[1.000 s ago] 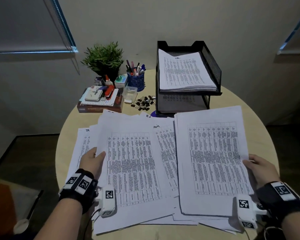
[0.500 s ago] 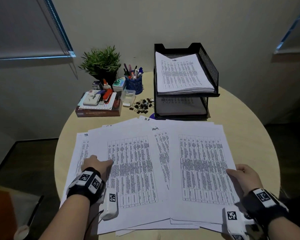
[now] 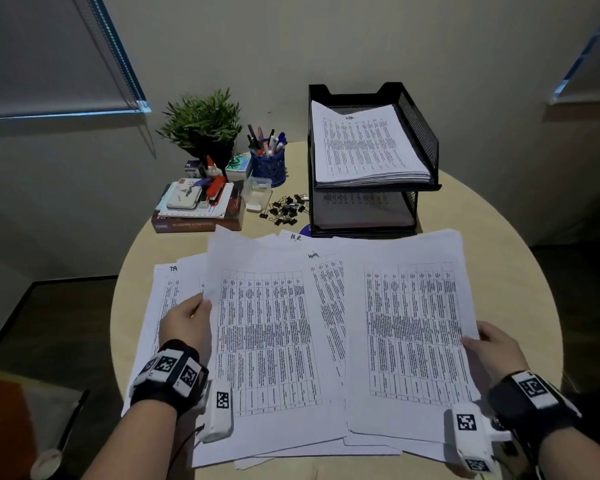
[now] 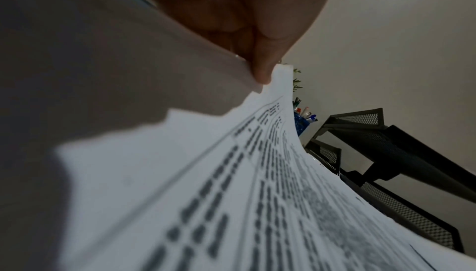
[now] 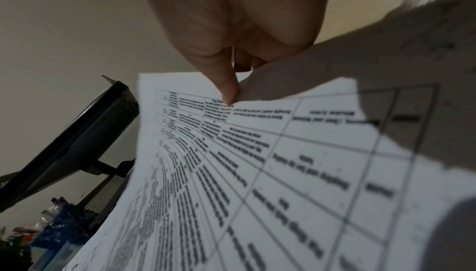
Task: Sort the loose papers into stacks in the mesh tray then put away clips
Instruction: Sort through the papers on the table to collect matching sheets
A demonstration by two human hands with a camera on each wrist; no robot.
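Paper sheets point(image 3: 267, 341): thin, limp, slick on each other, best pinched at a side edge | left hand point(image 3: 187, 323) pinches the left edge of one sheet, right hand point(image 3: 492, 348) the right edge of another | both sheets on the worktop point(image 3: 499, 209), just in front of the mesh tray point(image 3: 420, 133); binder clips point(image 3: 284, 209) left of the tray.

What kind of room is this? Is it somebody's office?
Probably an office or study corner. A black mesh tray holds stacked papers, a blue pen cup stands beside it, and printed sheets cover the round table.
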